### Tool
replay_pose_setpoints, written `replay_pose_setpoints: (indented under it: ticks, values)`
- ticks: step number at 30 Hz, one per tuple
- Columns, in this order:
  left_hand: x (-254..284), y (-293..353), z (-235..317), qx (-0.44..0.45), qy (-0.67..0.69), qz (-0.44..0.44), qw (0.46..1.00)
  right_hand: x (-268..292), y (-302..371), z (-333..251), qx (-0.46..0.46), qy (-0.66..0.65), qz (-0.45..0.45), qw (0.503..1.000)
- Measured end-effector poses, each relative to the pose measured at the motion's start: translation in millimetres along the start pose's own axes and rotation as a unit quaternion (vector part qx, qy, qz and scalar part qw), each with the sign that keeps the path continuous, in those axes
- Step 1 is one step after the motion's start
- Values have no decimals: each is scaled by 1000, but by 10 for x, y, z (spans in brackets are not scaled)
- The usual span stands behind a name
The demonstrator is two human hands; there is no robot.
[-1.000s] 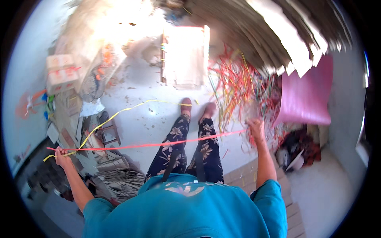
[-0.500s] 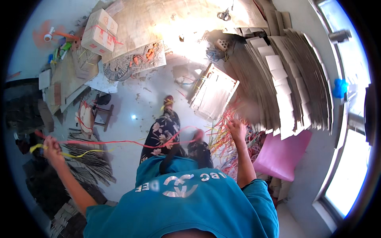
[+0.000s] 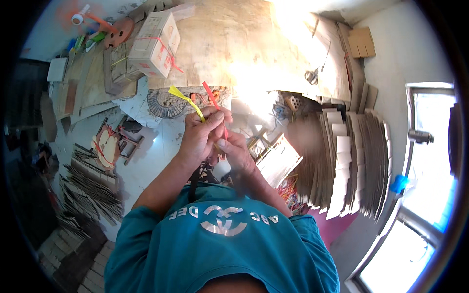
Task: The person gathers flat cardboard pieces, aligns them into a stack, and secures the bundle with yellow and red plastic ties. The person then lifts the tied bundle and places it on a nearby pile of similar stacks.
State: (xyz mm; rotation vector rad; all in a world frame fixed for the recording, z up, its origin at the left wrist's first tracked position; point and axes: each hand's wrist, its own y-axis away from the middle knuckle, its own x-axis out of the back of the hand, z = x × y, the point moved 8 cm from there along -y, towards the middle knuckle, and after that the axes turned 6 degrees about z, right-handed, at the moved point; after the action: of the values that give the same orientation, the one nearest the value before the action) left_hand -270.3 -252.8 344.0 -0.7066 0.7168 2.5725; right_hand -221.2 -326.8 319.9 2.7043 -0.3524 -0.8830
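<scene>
Where the left side is sinking into shadow, thin brown cardboard pieces [image 3: 93,188] are fanning out in ragged layers, and a flat tan animal-shaped piece [image 3: 106,146] is lying beside them. A smooth-sided pale carton [image 3: 146,49] is wearing a red band. At the middle, the flat, glossy yellow strip [image 3: 185,96] is rising, splayed at its tip, from the left hand [image 3: 202,129], whose thumb and fingers are pinching it together with the narrow red strip [image 3: 209,92]. Just beside, the right hand [image 3: 237,150] is pinching the red strip lower down. Bringing the two strips together appears done; both ends are sticking out loose, and no finished knot is showing, though the fingers are hiding the crossing. Further right, tangled coloured strips [image 3: 289,193] are heaping beside stiff, upright cardboard sheets [image 3: 356,166].
</scene>
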Motion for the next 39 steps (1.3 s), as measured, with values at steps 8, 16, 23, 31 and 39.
replay_pose_setpoints:
  ticks: [8, 16, 23, 31, 39]
  values:
    - [97, -614, 327, -11, -79, 59, 995, 264, -519, -244, -85, 102, 78, 988]
    - [-602, -1535, 272, 6, 10, 50, 999, 987, -1131, -875, -70, 209, 65, 973]
    - [-490, -2477, 774, -148, 16, 213, 966, 2456, -1643, -1654, -9, 480, 54, 876]
    - [632, -3474, 1414, -187, -71, 410, 890, 4786, -1762, -2366, -178, 537, 93, 819]
    - [2361, -4244, 880, -124, -65, 505, 852, 6317, -2484, -2055, -184, 744, 199, 610]
